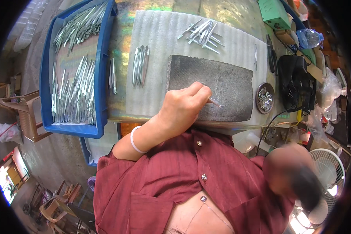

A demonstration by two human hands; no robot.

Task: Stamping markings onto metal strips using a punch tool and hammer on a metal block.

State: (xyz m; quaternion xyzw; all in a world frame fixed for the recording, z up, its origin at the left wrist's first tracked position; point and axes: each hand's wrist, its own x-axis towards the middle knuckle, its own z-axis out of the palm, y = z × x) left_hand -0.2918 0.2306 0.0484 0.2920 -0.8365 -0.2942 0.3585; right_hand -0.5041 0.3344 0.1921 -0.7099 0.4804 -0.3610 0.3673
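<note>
My left hand (187,102) is closed in a pinch over the dark stone block (230,84). From its fingers sticks out the end of a slim silvery metal piece (215,103), shaped like the tweezers around it; the rest is hidden in my grip. Off to the lower right, beside my red sleeve, my right hand (286,165) is raised away from the block. It is badly smeared, and a dark rounded object (306,187) shows against it; I cannot make out its kind. Beyond the block lies a loose pile of tweezers (204,34); a neat row of tweezers (140,65) sits left.
A blue tray (101,78) of many metal tweezers stands left, a few tweezers (112,76) beside it. White foam sheet (156,31) lies under the block. At right are a round dish of small shiny bits (265,97), a black device (296,82), a green box (274,15) and a fan (333,165).
</note>
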